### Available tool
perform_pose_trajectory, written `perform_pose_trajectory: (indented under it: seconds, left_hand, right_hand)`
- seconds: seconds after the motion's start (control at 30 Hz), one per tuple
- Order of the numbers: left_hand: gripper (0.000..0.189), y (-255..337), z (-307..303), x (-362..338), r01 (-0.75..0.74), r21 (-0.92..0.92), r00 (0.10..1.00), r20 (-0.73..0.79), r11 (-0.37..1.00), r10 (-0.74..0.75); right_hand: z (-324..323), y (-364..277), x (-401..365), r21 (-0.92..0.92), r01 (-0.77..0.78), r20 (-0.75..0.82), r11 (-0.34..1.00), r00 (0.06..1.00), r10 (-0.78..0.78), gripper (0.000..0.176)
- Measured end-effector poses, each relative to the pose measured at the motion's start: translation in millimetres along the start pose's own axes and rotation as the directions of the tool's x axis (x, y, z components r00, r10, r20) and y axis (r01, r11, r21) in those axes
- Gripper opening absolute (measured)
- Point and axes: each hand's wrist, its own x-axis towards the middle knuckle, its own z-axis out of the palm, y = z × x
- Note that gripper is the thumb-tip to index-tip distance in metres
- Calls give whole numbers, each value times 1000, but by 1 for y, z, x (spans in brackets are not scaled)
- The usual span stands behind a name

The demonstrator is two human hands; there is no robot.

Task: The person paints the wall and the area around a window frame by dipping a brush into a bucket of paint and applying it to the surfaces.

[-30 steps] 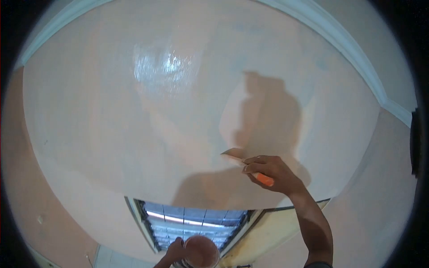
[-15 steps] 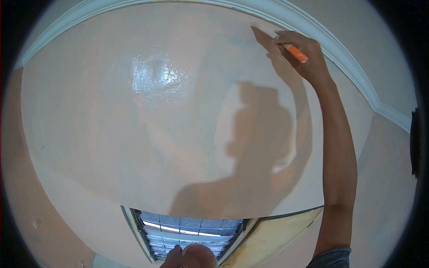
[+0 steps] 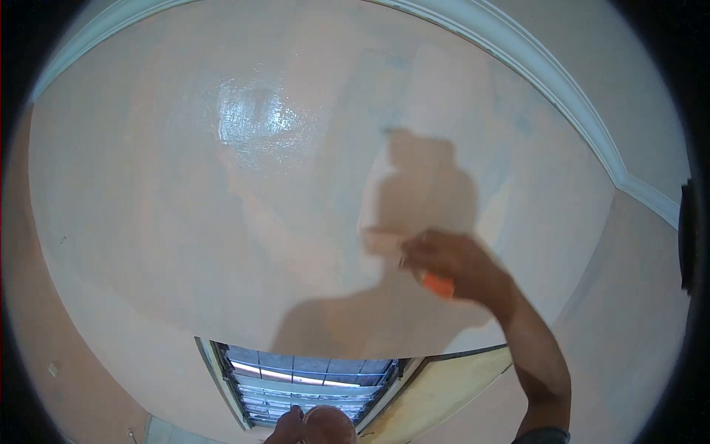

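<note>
Fingers of my right hand [image 3: 455, 266] are wrapped around a paintbrush, whose orange handle [image 3: 438, 286] sticks out below the palm. Its bristle end points left, close to the wall [image 3: 296, 237], and blurs into the shadow there. At the bottom edge, my left hand [image 3: 285, 429] grips the side of a round tub [image 3: 330, 427] with a peach-brown surface; only part of hand and tub shows. A wet, shiny patch [image 3: 255, 118] glints on the upper left of the wall.
White cornice moulding [image 3: 510, 55] borders the wall above. Below is a louvred window [image 3: 310, 381] with bars, and beside it a yellowish panel [image 3: 436, 392]. A dark object [image 3: 687, 237] stands at the right edge. My shadow falls on the wall.
My right hand has come down with the paintbrush from just below the cornice to the middle of the wall. My left hand stays at the tub. The view has shifted slightly.
</note>
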Motion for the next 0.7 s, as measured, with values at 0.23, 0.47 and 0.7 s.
perform_pose_trajectory:
  seconds: [0.23, 0.47, 0.7]
  left_hand:
    - [54, -15, 9, 6, -31, 9, 998, -48, 999, 32]
    - [57, -19, 7, 3, 7, 0, 999, -37, 1000, -7]
    - [57, -12, 1, -3, -18, 2, 999, -31, 1000, 19]
  right_hand:
    - [-119, 89, 93, -238, -108, -477, 965, 878, -19, 17]
    - [-101, 110, 115, -526, -96, -392, 845, 909, -140, 19]
    - [19, -26, 41, -207, -6, 126, 978, 991, 33, 20]
